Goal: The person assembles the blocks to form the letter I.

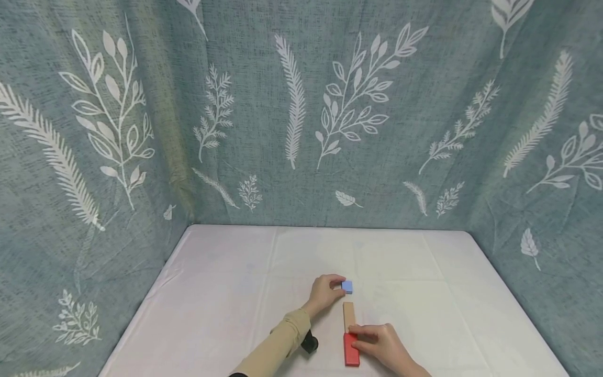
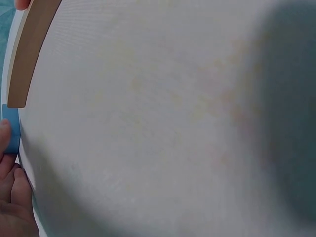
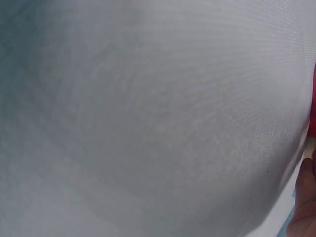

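Note:
A small blue block (image 1: 347, 287) lies on the table, pinched between the thumb and forefinger of my left hand (image 1: 325, 292). In the left wrist view the blue block (image 2: 12, 131) shows at the left edge beside the end of a plain wooden block (image 2: 30, 54). Nearer me in the head view, the long wooden block (image 1: 349, 316) lies in line with a red block (image 1: 351, 352), end against end. My right hand (image 1: 383, 345) grips the red block near that joint. Only a sliver of the red block (image 3: 313, 111) shows in the right wrist view.
A white cloth covers the table (image 1: 226, 293). Green leaf-patterned curtains (image 1: 301, 115) stand behind it and on both sides. A black device (image 1: 309, 343) sits under my left forearm.

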`<state>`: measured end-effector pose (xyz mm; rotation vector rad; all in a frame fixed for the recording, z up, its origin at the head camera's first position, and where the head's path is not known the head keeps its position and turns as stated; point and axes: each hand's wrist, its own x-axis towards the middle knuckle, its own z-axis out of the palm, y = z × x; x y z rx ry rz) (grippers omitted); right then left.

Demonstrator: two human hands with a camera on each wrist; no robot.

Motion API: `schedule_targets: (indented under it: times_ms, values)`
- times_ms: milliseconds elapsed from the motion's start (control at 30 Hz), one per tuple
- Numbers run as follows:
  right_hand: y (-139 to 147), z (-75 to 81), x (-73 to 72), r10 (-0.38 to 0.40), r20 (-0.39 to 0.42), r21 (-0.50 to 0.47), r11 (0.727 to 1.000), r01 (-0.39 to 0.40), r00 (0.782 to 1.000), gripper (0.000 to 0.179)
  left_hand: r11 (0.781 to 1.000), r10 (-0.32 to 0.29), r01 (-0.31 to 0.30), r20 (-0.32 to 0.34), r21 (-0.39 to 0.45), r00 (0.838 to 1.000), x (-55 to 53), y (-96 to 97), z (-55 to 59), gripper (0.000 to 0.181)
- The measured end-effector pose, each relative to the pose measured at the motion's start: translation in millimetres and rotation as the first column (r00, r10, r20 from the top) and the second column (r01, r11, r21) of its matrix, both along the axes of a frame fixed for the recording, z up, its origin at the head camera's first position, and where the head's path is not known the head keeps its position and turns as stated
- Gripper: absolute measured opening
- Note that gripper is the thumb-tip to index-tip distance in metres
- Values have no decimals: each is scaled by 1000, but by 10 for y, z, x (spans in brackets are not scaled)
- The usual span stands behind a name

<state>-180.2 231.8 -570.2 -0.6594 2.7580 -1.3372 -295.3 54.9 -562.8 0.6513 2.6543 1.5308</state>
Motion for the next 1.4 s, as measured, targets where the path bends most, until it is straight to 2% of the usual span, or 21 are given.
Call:
schedule_targets:
  times_ms: [233,367,533,1033,1200,1400]
  values:
    - [4,5,4,-3,24,0,1000,3,1000,33,1000,17,-17,-6,-4,1000,24,9,9,29]
    - [4,0,7,4,-7,-13,1000,-5,1000,33,1000,21,-21,-2,-4,1000,33,14,12,29]
    - [7,-3,10,14,-34,-32,999,-16,999,33,1000,14,-14,-7,-13,1000,38,13,12,29]
    - [11,-15,6,-1,6,-34,999,1,1000,32,1000,-19,19,5,11,1000,15,-9,7,30]
    - [7,-16,7,10,-44,-38,999,-12,999,32,999,-23,23,10,23,1000,17,-19,-2,30]
    - [1,-4,5,16,-34,-43,999,-17,999,32,999,-34,34,4,31,999,25,-32,-7,32]
